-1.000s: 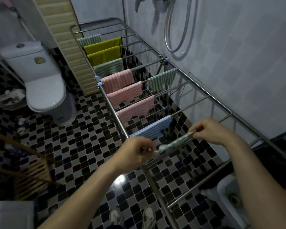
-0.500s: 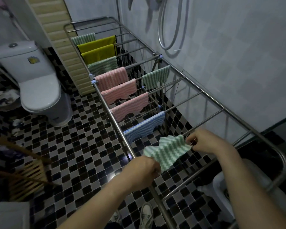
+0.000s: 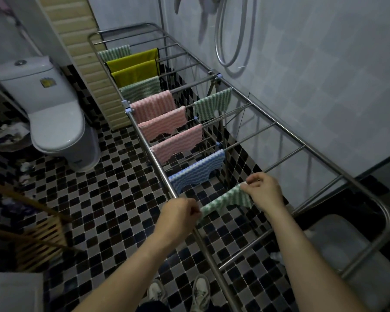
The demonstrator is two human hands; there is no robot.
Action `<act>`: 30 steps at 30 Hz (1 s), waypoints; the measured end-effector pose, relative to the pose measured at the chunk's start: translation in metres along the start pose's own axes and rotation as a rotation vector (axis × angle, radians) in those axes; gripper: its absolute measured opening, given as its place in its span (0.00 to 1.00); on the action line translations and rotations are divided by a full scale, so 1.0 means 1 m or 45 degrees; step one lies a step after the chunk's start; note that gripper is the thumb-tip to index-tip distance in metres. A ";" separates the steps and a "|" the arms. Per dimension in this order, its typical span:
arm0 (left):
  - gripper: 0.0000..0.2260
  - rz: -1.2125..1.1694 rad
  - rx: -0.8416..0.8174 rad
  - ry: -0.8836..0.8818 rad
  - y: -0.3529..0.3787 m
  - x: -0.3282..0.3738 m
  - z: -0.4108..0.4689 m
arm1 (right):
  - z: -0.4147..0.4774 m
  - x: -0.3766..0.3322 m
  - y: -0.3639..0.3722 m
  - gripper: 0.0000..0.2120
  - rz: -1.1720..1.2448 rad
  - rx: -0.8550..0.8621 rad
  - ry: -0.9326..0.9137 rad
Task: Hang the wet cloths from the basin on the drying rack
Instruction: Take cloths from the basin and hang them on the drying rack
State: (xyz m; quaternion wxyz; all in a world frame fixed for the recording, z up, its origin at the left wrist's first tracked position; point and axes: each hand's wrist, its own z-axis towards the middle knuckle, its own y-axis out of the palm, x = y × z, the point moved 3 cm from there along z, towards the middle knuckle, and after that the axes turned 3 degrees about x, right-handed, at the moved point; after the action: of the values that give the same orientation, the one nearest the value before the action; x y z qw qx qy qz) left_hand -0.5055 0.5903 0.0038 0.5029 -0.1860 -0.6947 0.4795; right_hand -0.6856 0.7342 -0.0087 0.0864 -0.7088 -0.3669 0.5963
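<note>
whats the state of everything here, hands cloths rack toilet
left hand, fingers pinch one end of the held green cloth
right hand, fingers pinch the other end
held green cloth, stretched between the hands beside a bare bar
blue cloth, draped over a bar
pink cloths, three, each draped over a bar
drying rack, unfolded, standing
toilet lid, down

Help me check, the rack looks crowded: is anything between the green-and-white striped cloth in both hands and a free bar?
Nothing visible. The left hand and right hand stretch the green-and-white striped cloth just nearer than the blue striped cloth, where the steel drying rack's bars are bare.
</note>
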 end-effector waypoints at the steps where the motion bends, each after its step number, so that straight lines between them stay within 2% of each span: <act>1: 0.02 0.012 0.011 0.024 0.000 0.001 0.000 | 0.000 0.001 0.000 0.07 0.014 0.012 -0.002; 6: 0.04 0.088 0.041 0.110 0.000 0.002 -0.004 | 0.001 0.004 -0.009 0.07 -0.105 0.040 -0.074; 11: 0.05 0.060 0.032 0.029 0.002 0.000 -0.005 | -0.002 -0.007 -0.007 0.18 -0.494 -0.020 -0.420; 14: 0.06 0.086 0.035 0.001 0.001 0.000 -0.003 | -0.004 -0.015 0.004 0.16 -0.683 -0.145 -0.630; 17: 0.04 0.109 0.043 0.042 0.000 0.002 -0.002 | -0.004 -0.021 0.007 0.15 -0.889 -0.213 -0.743; 21: 0.02 0.126 0.055 0.066 0.002 0.002 -0.003 | -0.001 -0.022 0.004 0.13 -0.971 -0.209 -0.826; 26: 0.05 0.130 0.050 0.082 -0.002 0.003 -0.002 | 0.002 -0.021 0.002 0.13 -0.991 -0.189 -0.848; 30: 0.04 0.114 0.016 0.102 -0.003 0.002 -0.001 | -0.001 -0.027 0.007 0.12 -1.080 -0.152 -0.833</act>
State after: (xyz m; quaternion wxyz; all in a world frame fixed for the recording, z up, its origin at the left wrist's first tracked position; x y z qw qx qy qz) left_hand -0.5052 0.5908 0.0074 0.5095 -0.2329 -0.6619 0.4981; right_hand -0.6829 0.7131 0.0085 0.1604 -0.2793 -0.6620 0.6767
